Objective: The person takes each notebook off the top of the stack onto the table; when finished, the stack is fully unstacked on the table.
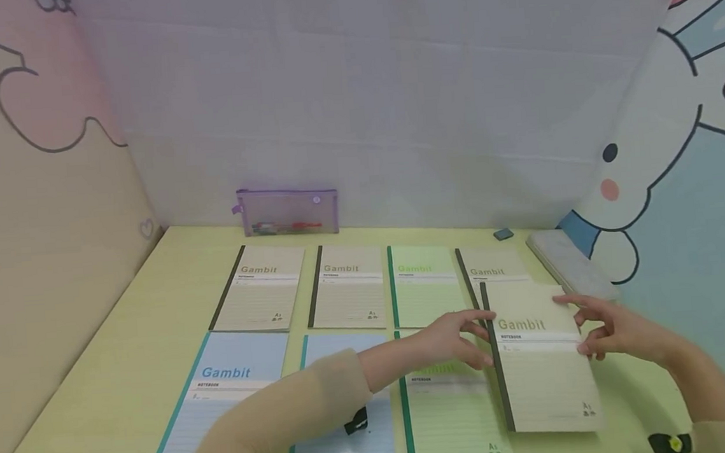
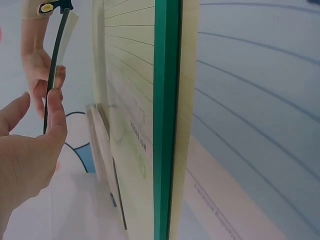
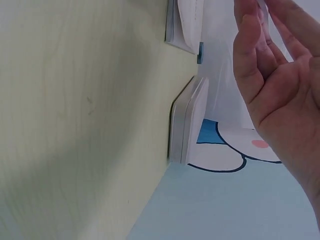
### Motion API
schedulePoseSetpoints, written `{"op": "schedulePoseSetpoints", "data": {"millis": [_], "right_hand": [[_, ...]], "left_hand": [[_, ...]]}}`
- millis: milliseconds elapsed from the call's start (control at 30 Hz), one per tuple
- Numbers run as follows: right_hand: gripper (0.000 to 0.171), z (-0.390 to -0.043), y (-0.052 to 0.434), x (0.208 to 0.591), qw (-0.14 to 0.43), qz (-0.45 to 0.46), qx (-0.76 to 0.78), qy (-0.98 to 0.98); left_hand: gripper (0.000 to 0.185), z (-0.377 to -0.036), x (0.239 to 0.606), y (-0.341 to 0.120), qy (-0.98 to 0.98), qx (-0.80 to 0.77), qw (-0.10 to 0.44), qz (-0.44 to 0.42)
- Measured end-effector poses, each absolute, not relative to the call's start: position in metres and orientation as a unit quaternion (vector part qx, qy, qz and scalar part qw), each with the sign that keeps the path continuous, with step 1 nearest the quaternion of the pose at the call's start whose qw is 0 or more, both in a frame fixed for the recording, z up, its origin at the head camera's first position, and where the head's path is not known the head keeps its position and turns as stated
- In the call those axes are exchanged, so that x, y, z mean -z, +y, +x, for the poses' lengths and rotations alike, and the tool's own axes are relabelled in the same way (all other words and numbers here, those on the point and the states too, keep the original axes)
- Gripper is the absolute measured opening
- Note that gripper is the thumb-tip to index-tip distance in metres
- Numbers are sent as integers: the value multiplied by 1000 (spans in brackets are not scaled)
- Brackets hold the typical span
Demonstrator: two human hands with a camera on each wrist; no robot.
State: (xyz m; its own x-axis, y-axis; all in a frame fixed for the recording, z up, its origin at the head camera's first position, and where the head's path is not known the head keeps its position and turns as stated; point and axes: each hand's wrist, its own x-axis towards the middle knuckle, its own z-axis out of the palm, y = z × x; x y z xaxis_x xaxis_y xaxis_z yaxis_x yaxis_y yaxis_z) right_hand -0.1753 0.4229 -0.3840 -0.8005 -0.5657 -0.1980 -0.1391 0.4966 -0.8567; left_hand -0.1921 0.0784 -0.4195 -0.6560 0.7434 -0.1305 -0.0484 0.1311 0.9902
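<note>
Both hands hold a beige Gambit notebook with a dark spine, raised over the right side of the table. My left hand has its fingertips and thumb on the spine edge, while my right hand grips the opposite edge. In the left wrist view the notebook appears edge-on beside the left hand. Fingers of the right hand curl at the top of the right wrist view. Behind the held notebook lies another beige notebook, partly covered. A green notebook lies below the left hand.
Other notebooks lie in two rows: two beige ones, a green one and two blue ones. A purple pencil pouch leans on the back wall. A small dark block and a pale thick book-like object sit back right.
</note>
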Motion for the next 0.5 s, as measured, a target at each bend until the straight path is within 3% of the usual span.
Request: {"op": "schedulePoseSetpoints", "data": {"millis": [267,500], "right_hand": [[68,-174,435,401,301,-168,453,822],[66,-173,440,418,344,-192,472,789]], "left_hand": [[75,-191,442,90,694,-577,338,266],[77,-188,449,92,697,-545,376,275]]}}
